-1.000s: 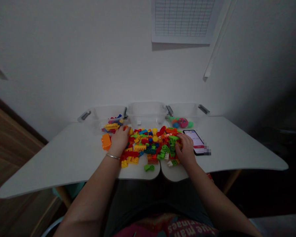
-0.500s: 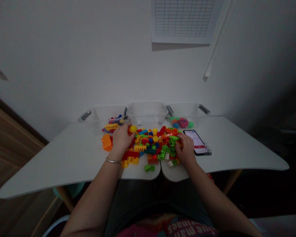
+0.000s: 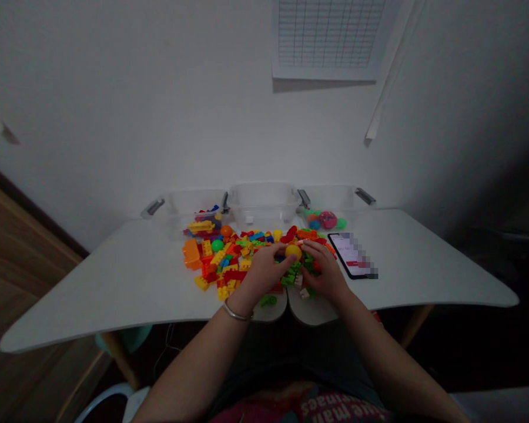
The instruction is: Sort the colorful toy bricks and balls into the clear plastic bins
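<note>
A heap of colourful plastic building bricks lies on the white table in front of me. My left hand is over the middle of the heap, its fingers pinched on a round yellow piece. My right hand rests right beside it on the green bricks, fingers curled and reaching to the same yellow piece. A bracelet sits on my left wrist.
Three clear plastic bins stand along the wall: the left bin holds bricks, the middle bin looks empty, the right bin holds round coloured toys. A phone with a lit screen lies right of the heap. A loose orange brick lies left.
My left hand picked the round yellow piece from the heap's far left and carried it right to the middle, beside my right hand. Bricks it had covered now show.
</note>
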`<action>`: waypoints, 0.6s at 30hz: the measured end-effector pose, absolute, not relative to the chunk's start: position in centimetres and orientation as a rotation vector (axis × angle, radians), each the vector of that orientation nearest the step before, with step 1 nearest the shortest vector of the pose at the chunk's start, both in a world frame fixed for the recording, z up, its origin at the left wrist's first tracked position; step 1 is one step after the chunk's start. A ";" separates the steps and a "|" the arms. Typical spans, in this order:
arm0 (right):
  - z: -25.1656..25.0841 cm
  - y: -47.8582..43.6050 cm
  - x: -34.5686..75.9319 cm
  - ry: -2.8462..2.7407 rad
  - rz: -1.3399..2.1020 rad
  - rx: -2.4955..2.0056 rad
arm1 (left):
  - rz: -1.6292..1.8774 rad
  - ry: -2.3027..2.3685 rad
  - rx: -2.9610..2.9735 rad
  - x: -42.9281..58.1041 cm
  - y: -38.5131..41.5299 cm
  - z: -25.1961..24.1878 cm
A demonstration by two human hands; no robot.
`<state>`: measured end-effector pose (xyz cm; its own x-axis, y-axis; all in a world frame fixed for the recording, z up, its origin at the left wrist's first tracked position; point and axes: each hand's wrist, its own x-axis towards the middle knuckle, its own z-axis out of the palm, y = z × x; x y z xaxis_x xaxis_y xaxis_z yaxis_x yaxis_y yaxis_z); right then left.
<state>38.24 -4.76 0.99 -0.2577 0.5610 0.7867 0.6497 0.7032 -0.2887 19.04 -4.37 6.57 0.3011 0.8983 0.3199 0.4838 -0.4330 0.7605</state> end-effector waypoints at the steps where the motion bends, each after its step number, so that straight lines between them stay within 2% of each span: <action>1: 1.2 -4.9 37.9 -1.956 -0.084 -0.900 | 0.992 1.207 2.058 19.3 -4.4 6.5; 8: 2.5 -4.1 37.2 -1.975 -0.020 -0.868 | 0.968 1.344 2.274 18.6 -5.4 6.7; 18: 5.8 5.1 44.3 -1.475 -0.256 -1.280 | 1.008 1.842 2.403 13.3 -5.3 5.5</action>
